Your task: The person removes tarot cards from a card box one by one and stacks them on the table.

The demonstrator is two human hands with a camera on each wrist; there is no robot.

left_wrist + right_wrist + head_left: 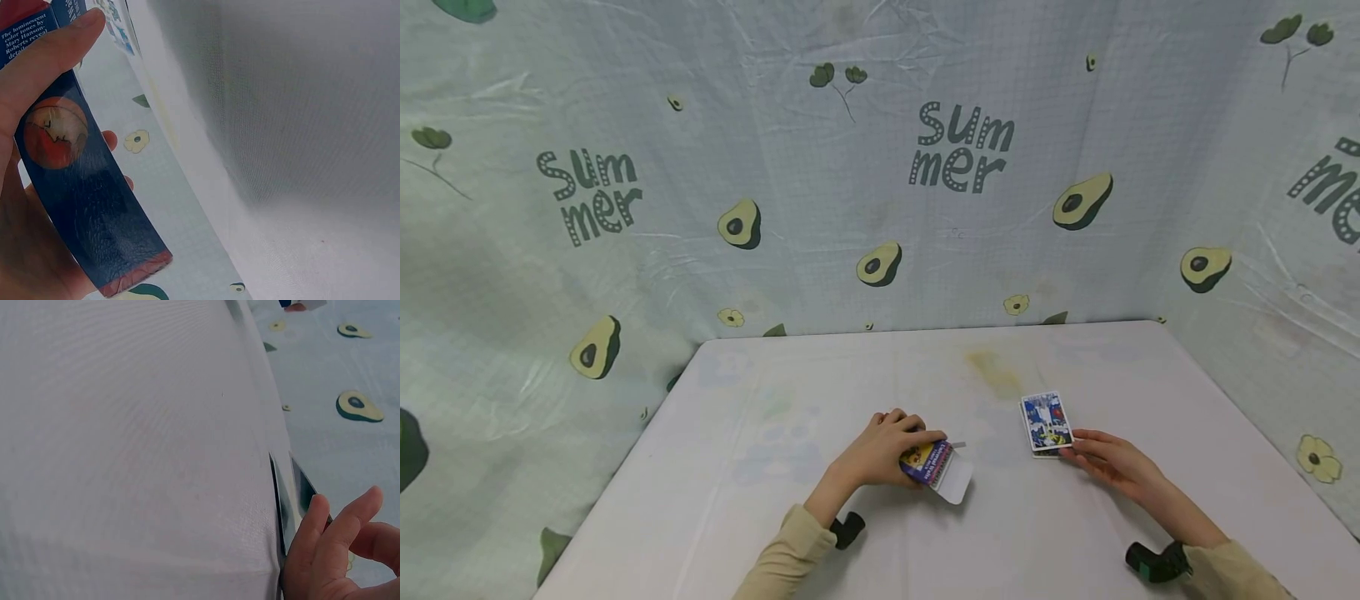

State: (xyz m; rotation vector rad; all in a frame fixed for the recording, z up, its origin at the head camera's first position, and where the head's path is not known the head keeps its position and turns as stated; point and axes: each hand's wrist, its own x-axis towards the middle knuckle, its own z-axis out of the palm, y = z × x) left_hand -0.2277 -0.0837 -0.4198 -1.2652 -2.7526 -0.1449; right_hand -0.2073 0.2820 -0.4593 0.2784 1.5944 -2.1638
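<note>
My left hand [891, 450] grips a card box [927, 461] with blue and yellow sides, tilted above the table. Its white end flap [955, 481] hangs open toward the right. In the left wrist view, the thumb lies along the dark blue box [87, 181], which bears a round face picture. To the right, my right hand [1120, 468] pinches the lower right corner of a colourful picture card [1047, 421]. Another card [1045, 454] shows just beneath it. Seen from the right wrist, the pinched card [304, 484] tilts up at the fingertips, over a dark edge lying on the table.
A white cloth covers the table [760, 417], with a yellowish stain [992, 372] near its back. Behind and at both sides hangs a pale curtain [820, 167] printed with avocados and lettering. Black camera mounts sit on both wrists.
</note>
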